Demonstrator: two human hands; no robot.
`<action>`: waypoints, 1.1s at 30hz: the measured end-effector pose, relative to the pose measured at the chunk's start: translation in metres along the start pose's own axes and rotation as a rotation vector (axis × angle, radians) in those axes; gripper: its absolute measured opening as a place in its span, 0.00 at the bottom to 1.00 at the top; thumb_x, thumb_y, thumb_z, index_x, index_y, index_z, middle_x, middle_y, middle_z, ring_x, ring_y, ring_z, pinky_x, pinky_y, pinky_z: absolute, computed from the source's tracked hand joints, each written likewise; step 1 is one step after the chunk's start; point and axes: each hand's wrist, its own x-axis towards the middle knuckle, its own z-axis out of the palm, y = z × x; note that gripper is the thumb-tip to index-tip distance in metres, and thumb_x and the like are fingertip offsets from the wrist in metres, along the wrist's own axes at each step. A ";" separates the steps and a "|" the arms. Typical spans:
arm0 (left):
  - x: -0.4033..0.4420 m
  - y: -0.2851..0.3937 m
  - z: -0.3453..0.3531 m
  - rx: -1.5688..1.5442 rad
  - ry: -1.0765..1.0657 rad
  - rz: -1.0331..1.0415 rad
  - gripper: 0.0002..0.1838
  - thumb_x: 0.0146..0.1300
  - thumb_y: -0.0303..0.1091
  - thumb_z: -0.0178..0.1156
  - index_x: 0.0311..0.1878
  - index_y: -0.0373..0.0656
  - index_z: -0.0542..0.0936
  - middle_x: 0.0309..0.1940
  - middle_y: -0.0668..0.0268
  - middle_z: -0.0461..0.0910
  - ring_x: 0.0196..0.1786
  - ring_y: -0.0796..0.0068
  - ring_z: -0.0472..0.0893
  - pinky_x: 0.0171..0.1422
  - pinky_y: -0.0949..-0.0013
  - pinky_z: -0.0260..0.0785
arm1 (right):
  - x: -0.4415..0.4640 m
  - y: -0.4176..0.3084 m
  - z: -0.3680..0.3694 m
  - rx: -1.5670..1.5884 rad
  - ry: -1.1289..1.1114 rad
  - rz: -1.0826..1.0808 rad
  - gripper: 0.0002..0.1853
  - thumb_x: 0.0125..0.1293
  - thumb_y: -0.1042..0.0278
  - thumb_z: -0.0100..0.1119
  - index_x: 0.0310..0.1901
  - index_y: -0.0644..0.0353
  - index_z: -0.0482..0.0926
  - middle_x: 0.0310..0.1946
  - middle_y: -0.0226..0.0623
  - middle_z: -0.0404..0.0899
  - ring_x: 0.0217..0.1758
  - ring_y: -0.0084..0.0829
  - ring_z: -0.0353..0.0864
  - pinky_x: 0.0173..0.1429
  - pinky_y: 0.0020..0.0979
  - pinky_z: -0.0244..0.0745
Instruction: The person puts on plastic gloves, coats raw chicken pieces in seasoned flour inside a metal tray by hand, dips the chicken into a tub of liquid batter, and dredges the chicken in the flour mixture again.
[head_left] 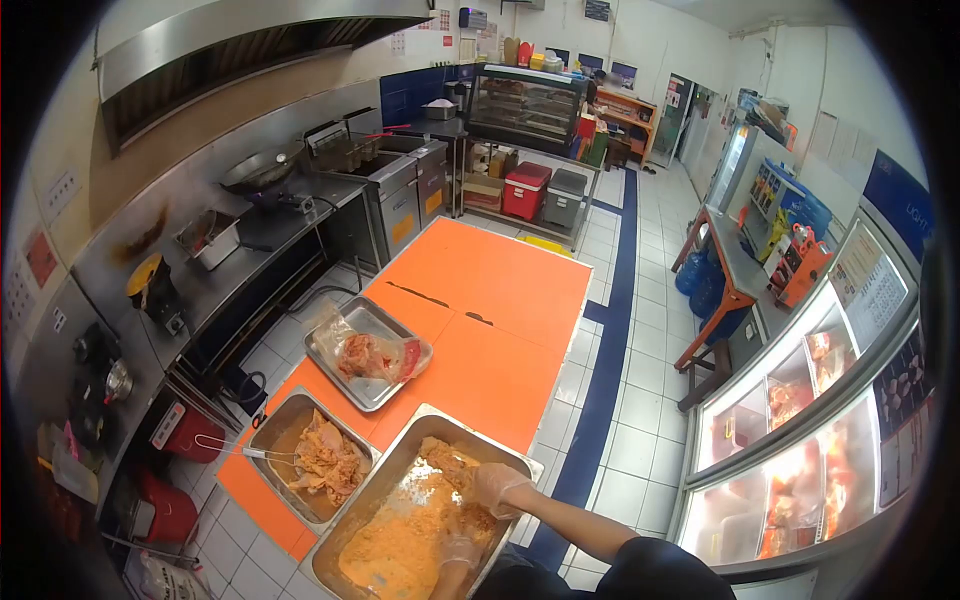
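Both my hands wear clear gloves and are in a large steel pan (322,560) of orange-yellow breading. My right hand (500,490) is at the pan's right side, against a coated piece (478,512), with its fingers partly hidden. Lower down, my left hand (460,552) touches the breading; its fingers are blurred. To the left, a smaller steel pan (262,432) holds battered chicken pieces (325,455) and a wire skimmer (250,452). Behind them a steel tray (375,402) carries a plastic bag (370,355) with reddish meat inside.
An orange table (490,270) bears the pans. Stoves with a wok (258,172) and fryers (350,150) line the left wall. A lit glass display fridge (780,450) stands at the right. Red and grey coolers (525,190) sit under a rack at the back.
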 end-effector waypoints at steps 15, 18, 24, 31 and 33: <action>0.052 -0.029 0.053 0.011 -0.029 -0.035 0.29 0.67 0.44 0.60 0.70 0.45 0.77 0.58 0.50 0.86 0.60 0.49 0.86 0.64 0.47 0.77 | 0.129 -0.201 -0.043 0.398 0.309 -0.542 0.29 0.68 0.40 0.66 0.56 0.60 0.83 0.49 0.54 0.87 0.58 0.49 0.85 0.62 0.46 0.79; 0.007 -0.020 0.006 -0.122 -0.051 -0.010 0.27 0.64 0.40 0.60 0.67 0.44 0.80 0.59 0.48 0.86 0.59 0.44 0.86 0.64 0.48 0.77 | 0.079 -0.164 -0.063 0.462 0.076 -0.455 0.31 0.68 0.42 0.66 0.62 0.61 0.80 0.56 0.58 0.84 0.62 0.56 0.82 0.66 0.50 0.75; -0.005 -0.104 0.059 -0.404 0.064 0.170 0.29 0.60 0.39 0.63 0.66 0.43 0.80 0.56 0.46 0.86 0.56 0.43 0.86 0.64 0.52 0.77 | 0.044 -0.008 0.059 -0.011 0.029 0.023 0.39 0.63 0.44 0.68 0.69 0.64 0.76 0.61 0.58 0.83 0.64 0.52 0.85 0.68 0.47 0.78; -0.050 -0.144 0.029 -0.528 0.028 -0.122 0.29 0.59 0.47 0.66 0.63 0.42 0.82 0.57 0.44 0.84 0.57 0.44 0.84 0.65 0.51 0.77 | 0.055 0.014 0.169 0.008 -0.200 0.073 0.35 0.67 0.48 0.65 0.68 0.65 0.73 0.62 0.54 0.82 0.62 0.51 0.85 0.67 0.45 0.79; -0.060 -0.146 0.033 -0.517 0.057 -0.162 0.30 0.59 0.49 0.67 0.62 0.42 0.82 0.58 0.44 0.84 0.58 0.44 0.84 0.66 0.51 0.76 | 0.074 0.002 0.218 0.322 -0.121 0.274 0.31 0.69 0.49 0.63 0.65 0.64 0.75 0.62 0.53 0.81 0.60 0.50 0.86 0.65 0.45 0.79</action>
